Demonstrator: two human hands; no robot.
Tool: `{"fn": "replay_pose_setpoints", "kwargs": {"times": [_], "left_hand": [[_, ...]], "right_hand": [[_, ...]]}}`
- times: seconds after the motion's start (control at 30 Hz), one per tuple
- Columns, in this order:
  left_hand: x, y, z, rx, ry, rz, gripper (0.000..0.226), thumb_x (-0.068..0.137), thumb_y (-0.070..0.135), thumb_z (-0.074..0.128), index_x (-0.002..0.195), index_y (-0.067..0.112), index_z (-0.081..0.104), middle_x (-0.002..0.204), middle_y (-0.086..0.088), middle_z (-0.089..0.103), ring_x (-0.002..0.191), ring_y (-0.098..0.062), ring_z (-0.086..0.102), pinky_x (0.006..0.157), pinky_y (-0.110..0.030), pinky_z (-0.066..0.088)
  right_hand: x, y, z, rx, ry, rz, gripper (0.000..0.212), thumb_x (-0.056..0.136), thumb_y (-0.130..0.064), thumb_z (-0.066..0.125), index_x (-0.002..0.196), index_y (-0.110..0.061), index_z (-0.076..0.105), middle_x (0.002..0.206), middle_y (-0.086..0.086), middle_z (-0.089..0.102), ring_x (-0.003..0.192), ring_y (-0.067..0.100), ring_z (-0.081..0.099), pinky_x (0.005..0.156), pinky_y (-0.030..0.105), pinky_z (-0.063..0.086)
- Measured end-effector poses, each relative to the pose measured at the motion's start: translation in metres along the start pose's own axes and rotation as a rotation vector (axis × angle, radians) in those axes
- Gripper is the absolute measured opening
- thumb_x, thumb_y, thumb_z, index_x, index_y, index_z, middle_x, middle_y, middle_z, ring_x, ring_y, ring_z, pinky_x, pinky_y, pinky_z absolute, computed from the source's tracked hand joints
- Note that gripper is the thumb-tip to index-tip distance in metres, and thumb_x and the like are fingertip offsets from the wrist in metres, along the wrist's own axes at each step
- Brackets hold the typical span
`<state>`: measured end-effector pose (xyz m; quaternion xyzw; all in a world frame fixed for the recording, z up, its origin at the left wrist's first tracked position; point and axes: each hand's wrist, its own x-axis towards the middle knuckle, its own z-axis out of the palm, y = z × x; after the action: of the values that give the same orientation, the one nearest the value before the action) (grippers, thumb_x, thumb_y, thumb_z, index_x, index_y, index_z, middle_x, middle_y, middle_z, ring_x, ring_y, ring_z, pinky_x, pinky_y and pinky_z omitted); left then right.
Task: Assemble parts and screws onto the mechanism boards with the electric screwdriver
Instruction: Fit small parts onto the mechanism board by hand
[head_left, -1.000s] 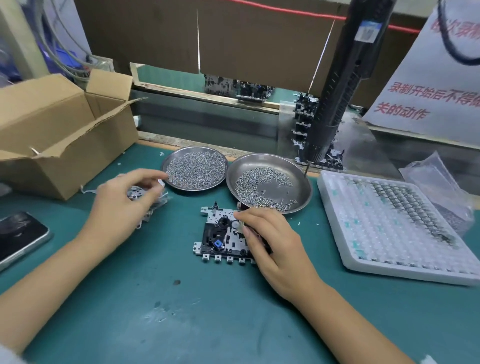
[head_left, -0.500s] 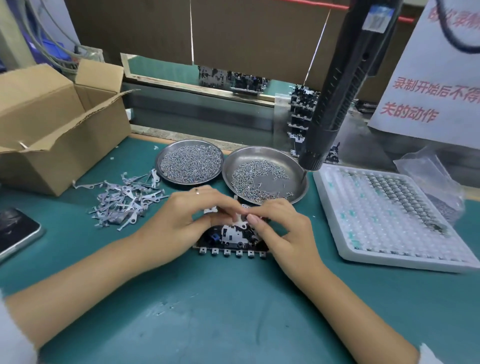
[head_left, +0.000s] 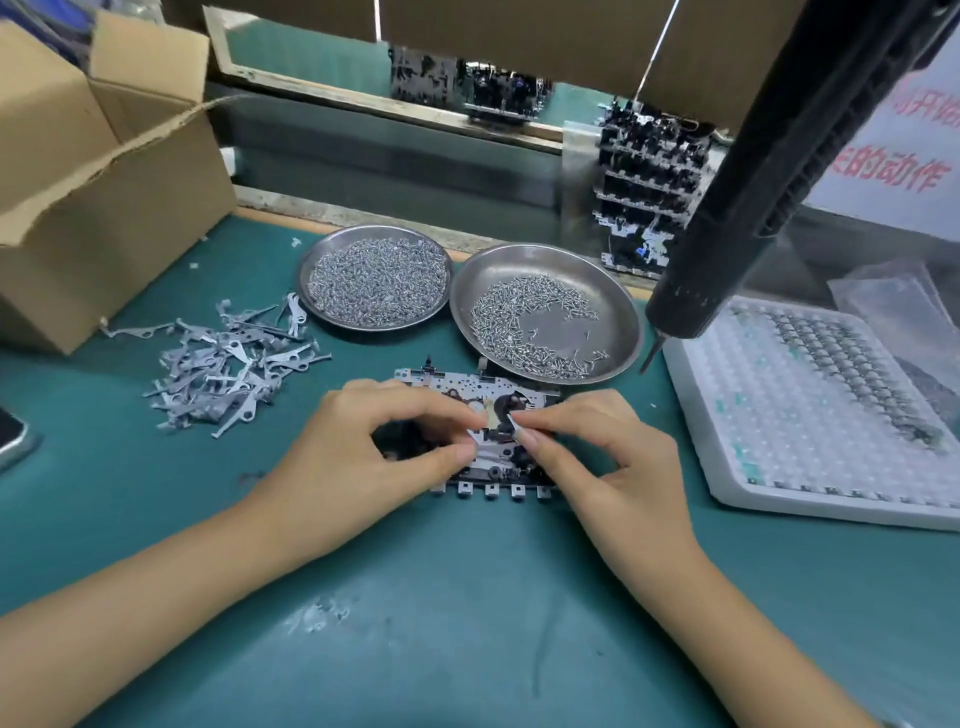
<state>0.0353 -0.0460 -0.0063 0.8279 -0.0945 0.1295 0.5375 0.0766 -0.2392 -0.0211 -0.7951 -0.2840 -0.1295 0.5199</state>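
A mechanism board (head_left: 470, 387) lies flat on the green mat in front of me, partly hidden by both hands. My left hand (head_left: 363, 457) and my right hand (head_left: 602, 457) meet over it and pinch a small grey metal lever part (head_left: 493, 441) between thumbs and fingertips, pressing it onto the board. The black electric screwdriver (head_left: 769, 171) hangs from above at the right, its bit (head_left: 652, 353) just beside the right dish. Neither hand touches it.
Two steel dishes of screws, left dish (head_left: 306, 270) and right dish (head_left: 631, 322), stand behind the board. A pile of grey metal levers (head_left: 228, 364) lies left. A cardboard box (head_left: 104, 208) is far left, a white parts tray (head_left: 810, 415) right, stacked boards (head_left: 649, 192) behind.
My left hand left the lever pile and came to the board with a lever. Both hands now pinch it together over the board. The camera has moved closer.
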Motion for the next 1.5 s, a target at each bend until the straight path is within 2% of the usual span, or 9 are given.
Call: {"fn": "replay_pose_setpoints", "kwargs": {"times": [0.07, 0.17, 0.33, 0.43, 0.6, 0.7, 1.03, 1.33, 1.5], "left_hand": [[0.001, 0.000, -0.001, -0.028, -0.009, -0.044, 0.027, 0.072, 0.005, 0.079, 0.082, 0.029, 0.074, 0.072, 0.012, 0.072, 0.070, -0.002, 0.065, 0.069, -0.006, 0.045], [0.002, -0.001, -0.003, -0.064, -0.007, -0.096, 0.029, 0.073, 0.005, 0.078, 0.081, 0.033, 0.073, 0.071, 0.010, 0.072, 0.066, -0.001, 0.064, 0.068, -0.009, 0.047], [0.002, -0.001, -0.001, -0.010, -0.006, -0.104, 0.031, 0.073, 0.005, 0.077, 0.082, 0.035, 0.073, 0.072, 0.015, 0.070, 0.067, 0.000, 0.063, 0.068, -0.006, 0.044], [0.002, 0.000, 0.000, 0.029, -0.003, -0.081, 0.032, 0.073, 0.003, 0.077, 0.083, 0.033, 0.073, 0.072, 0.016, 0.069, 0.068, -0.002, 0.064, 0.068, -0.006, 0.044], [0.002, 0.002, 0.000, 0.040, -0.002, -0.079, 0.030, 0.073, 0.004, 0.079, 0.083, 0.032, 0.072, 0.073, 0.017, 0.069, 0.068, 0.000, 0.063, 0.069, -0.004, 0.042], [0.001, 0.002, 0.000, 0.027, -0.010, -0.095, 0.031, 0.073, 0.002, 0.076, 0.083, 0.032, 0.072, 0.074, 0.015, 0.070, 0.069, -0.001, 0.065, 0.070, -0.005, 0.044], [0.000, 0.000, -0.001, -0.022, -0.040, -0.152, 0.031, 0.076, 0.006, 0.076, 0.084, 0.035, 0.071, 0.073, 0.011, 0.072, 0.069, -0.002, 0.064, 0.075, -0.014, 0.049], [0.004, -0.005, -0.001, -0.076, -0.111, -0.231, 0.026, 0.077, 0.008, 0.075, 0.086, 0.032, 0.073, 0.071, 0.008, 0.073, 0.066, -0.001, 0.060, 0.068, -0.011, 0.048], [0.005, -0.006, -0.001, -0.107, -0.133, -0.249, 0.025, 0.077, 0.008, 0.074, 0.086, 0.031, 0.073, 0.070, 0.006, 0.072, 0.064, -0.004, 0.059, 0.064, -0.012, 0.049]], "right_hand": [[0.000, 0.001, 0.001, -0.071, -0.012, -0.050, 0.013, 0.080, -0.015, 0.070, 0.091, -0.019, 0.075, 0.084, -0.012, 0.068, 0.087, 0.012, 0.059, 0.080, 0.021, 0.046], [-0.001, 0.004, 0.004, -0.087, -0.032, -0.063, 0.013, 0.080, -0.011, 0.069, 0.091, -0.014, 0.076, 0.088, -0.007, 0.069, 0.089, 0.015, 0.062, 0.082, 0.027, 0.048], [-0.002, 0.004, 0.006, -0.114, -0.064, -0.135, 0.016, 0.082, -0.003, 0.067, 0.095, -0.008, 0.074, 0.082, 0.003, 0.070, 0.080, 0.021, 0.062, 0.076, 0.034, 0.048], [-0.003, 0.003, 0.005, -0.151, -0.101, -0.203, 0.016, 0.083, 0.002, 0.065, 0.097, -0.002, 0.073, 0.080, 0.005, 0.069, 0.077, 0.024, 0.060, 0.078, 0.035, 0.047], [-0.002, 0.002, 0.003, -0.223, -0.171, -0.306, 0.018, 0.083, -0.007, 0.070, 0.099, -0.001, 0.071, 0.084, 0.003, 0.067, 0.079, 0.023, 0.059, 0.079, 0.036, 0.048], [-0.003, 0.003, 0.005, -0.259, -0.198, -0.341, 0.018, 0.082, -0.007, 0.072, 0.099, 0.000, 0.071, 0.085, 0.005, 0.067, 0.081, 0.022, 0.059, 0.079, 0.033, 0.049], [-0.010, -0.001, 0.013, -0.292, -0.073, -0.282, 0.013, 0.081, -0.002, 0.070, 0.093, -0.003, 0.073, 0.079, 0.002, 0.067, 0.077, 0.018, 0.057, 0.076, 0.016, 0.044], [-0.014, -0.005, 0.021, -0.356, -0.015, -0.268, 0.018, 0.075, 0.014, 0.064, 0.083, 0.000, 0.071, 0.076, 0.008, 0.067, 0.071, 0.030, 0.061, 0.065, 0.036, 0.048], [-0.014, -0.007, 0.023, -0.388, 0.001, -0.260, 0.021, 0.071, 0.018, 0.060, 0.079, 0.001, 0.070, 0.074, 0.009, 0.066, 0.069, 0.031, 0.060, 0.060, 0.039, 0.049]]}}
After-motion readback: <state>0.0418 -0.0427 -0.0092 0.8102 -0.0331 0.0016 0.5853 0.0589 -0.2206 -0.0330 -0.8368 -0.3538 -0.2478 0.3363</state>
